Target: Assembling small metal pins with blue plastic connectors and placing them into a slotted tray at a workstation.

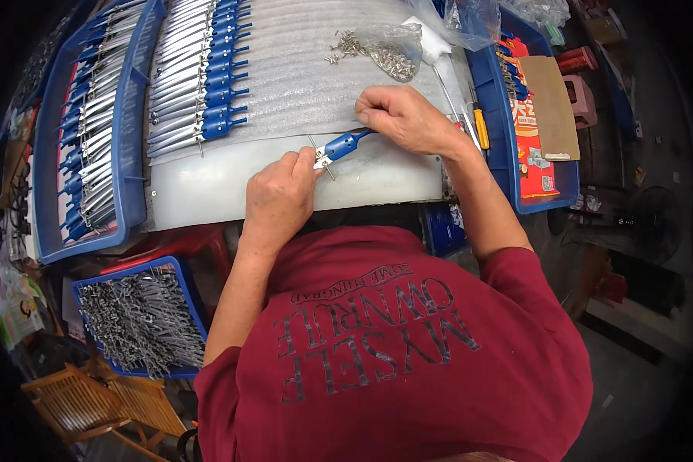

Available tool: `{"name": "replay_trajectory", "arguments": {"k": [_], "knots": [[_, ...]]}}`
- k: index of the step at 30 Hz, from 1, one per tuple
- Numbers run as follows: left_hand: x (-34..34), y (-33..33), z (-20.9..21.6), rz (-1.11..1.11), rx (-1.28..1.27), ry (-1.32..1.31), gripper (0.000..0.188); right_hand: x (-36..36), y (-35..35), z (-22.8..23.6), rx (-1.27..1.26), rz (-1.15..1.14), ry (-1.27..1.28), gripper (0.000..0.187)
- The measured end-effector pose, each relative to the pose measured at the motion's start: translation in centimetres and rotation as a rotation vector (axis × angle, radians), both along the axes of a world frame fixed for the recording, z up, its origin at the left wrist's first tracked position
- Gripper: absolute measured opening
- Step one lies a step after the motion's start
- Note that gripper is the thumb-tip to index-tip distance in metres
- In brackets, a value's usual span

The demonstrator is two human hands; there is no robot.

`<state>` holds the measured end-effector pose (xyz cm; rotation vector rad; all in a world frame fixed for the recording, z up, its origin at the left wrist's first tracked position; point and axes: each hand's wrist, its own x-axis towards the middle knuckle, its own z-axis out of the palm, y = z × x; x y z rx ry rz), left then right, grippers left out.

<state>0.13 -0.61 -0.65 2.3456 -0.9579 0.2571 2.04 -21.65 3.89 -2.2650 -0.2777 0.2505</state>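
My left hand point(279, 192) is closed around the silver end of a blue-and-silver metal tool, held above the front edge of the work surface. Its blue body point(340, 147) points up to the right, and a thin metal pin point(330, 173) sticks out crosswise near the joint. My right hand point(408, 121) is closed, thumb and fingers curled together, at the narrow blue tip. What lies inside those fingers is hidden. Beyond it, small metal pins point(352, 45) lie loose beside a clear plastic bag point(395, 59) of the same pins.
Many like tools point(219, 115) lie in a row on white foam point(300, 85). Blue trays point(123, 154) flank the table left and right. A yellow-handled screwdriver point(480, 127) lies at right. A blue basket point(192, 308) of grey metal parts stands lower left, near wooden chairs point(73, 400).
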Motion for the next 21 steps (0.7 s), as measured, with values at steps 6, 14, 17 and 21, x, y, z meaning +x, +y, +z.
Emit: {"name": "replay_trajectory", "arguments": {"k": [6, 14, 17, 21], "knots": [[-0.1, 0.0, 0.0, -0.005, 0.002, 0.030, 0.023, -1.1, 0.8, 0.3, -0.089, 0.118, -0.069, 0.017], [-0.1, -0.3, 0.3, -0.005, 0.075, -0.031, 0.019, -1.4, 0.9, -1.1, -0.154, 0.086, -0.087, 0.016], [-0.1, -0.3, 0.2, -0.007, 0.100, -0.034, 0.017, -1.5, 0.9, -1.3, -0.141, 0.074, -0.102, 0.016], [-0.1, -0.3, 0.3, -0.006, 0.130, -0.039, 0.015, -1.7, 1.1, -1.4, -0.132, 0.044, -0.100, 0.016]]}}
